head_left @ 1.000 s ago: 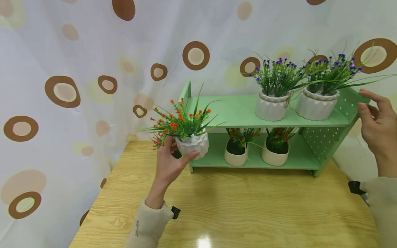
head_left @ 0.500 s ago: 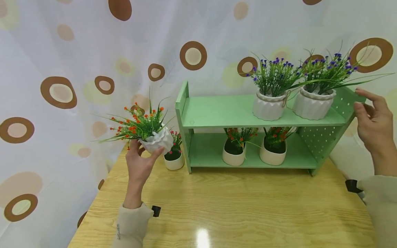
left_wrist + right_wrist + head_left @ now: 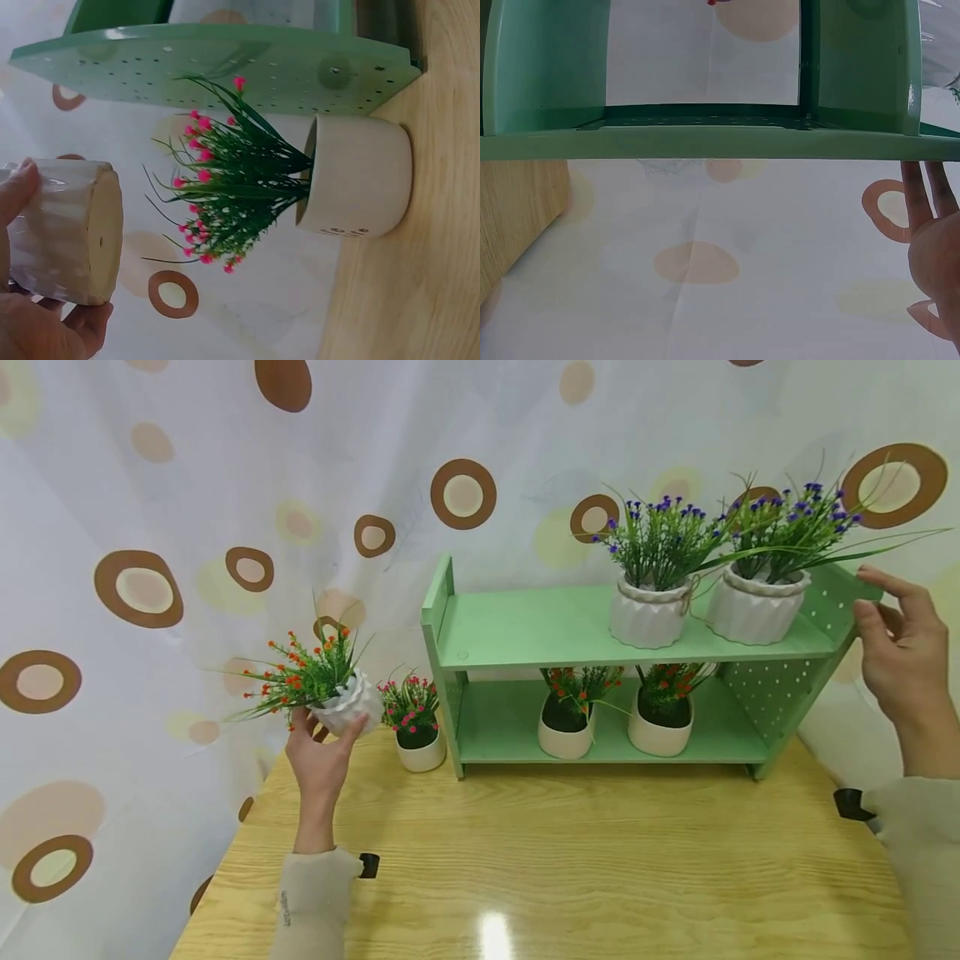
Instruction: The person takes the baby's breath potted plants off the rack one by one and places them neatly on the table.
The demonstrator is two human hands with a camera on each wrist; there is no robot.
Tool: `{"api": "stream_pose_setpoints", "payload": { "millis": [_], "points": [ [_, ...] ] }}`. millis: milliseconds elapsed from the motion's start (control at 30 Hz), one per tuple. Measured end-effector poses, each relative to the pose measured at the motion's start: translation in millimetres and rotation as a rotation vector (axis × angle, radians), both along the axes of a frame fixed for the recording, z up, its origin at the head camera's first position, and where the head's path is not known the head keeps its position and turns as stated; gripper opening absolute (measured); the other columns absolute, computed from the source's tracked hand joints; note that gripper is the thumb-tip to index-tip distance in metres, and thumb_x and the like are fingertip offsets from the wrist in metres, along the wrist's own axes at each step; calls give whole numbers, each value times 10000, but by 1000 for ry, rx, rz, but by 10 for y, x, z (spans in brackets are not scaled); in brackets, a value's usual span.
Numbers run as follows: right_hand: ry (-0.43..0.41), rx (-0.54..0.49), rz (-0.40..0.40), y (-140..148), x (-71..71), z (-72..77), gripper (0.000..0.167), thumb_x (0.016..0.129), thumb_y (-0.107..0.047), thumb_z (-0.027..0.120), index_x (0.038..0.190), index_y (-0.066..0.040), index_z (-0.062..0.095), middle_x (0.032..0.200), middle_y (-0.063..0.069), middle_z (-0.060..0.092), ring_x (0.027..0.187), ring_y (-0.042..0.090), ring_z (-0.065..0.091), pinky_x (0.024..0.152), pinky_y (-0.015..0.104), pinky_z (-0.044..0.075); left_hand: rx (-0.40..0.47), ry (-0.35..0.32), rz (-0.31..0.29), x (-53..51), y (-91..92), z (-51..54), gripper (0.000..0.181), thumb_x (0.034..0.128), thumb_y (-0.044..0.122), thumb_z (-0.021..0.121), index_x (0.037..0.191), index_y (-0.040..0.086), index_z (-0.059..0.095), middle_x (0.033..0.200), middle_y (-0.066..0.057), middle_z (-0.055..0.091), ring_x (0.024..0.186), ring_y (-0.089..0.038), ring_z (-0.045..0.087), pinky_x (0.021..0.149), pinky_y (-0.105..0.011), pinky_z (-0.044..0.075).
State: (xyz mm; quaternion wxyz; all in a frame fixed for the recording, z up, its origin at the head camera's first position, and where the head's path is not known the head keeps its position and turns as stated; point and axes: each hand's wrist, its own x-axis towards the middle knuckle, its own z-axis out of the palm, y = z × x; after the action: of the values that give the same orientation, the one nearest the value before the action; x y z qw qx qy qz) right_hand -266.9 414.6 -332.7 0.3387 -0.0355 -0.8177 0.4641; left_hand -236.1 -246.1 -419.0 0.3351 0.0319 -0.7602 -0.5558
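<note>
Above the counter (image 3: 570,860), left of the green shelf (image 3: 525,631), a tilted orange-flowered pot (image 3: 348,703) is grasped by the left hand (image 3: 318,768); the shelf's side is touched by the relaxed right hand (image 3: 903,656); lettering (image 3: 345,231) on the pink-flowered pot (image 3: 367,176) is blurred

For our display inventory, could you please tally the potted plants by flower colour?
Purple-flowered plants, on the top shelf: 2
Orange-red-flowered plants, one in the left hand, two on the lower shelf: 3
Pink-flowered plant, on the table: 1
Total: 6
</note>
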Motion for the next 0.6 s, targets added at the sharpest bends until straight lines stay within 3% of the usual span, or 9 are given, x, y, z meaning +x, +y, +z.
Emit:
{"api": "stream_pose_setpoints", "payload": {
  "millis": [100,200,433,600],
  "points": [
    [7,0,7,-5,-7,-7,433,1113,-267,456,1537,-353,477,1579,-202,382,1426,31,446,1119,135,411,2,-15,13,-53,-57,-80,772,844,222,879,1493,81,485,1378,-134,599,1235,-291,633,1044,-431,551],
    [9,-3,4,1,-5,-7,433,1110,-267,464,1534,-347,484,1569,-203,395,1414,26,460,1067,89,421,27,-54,5,-107,-114,-179,775,846,228,879,1480,43,473,1380,-159,585,1284,-346,609,1090,-516,513],
    [-9,13,-13,17,14,-14,438,1117,-274,442,1544,-373,459,1579,-212,382,1412,9,444,1121,131,400,85,-135,-32,-220,-227,-379,823,851,265,882,1510,42,443,1457,-210,541,1364,-384,553,1110,-522,497],
    [26,-7,3,-4,-18,-6,428,1108,-248,475,1527,-330,497,1566,-187,421,1388,18,485,1013,51,431,99,-153,-12,-281,-314,-458,815,844,252,889,1507,63,453,1447,-198,547,1343,-365,566,1082,-499,525]
  ]
}}
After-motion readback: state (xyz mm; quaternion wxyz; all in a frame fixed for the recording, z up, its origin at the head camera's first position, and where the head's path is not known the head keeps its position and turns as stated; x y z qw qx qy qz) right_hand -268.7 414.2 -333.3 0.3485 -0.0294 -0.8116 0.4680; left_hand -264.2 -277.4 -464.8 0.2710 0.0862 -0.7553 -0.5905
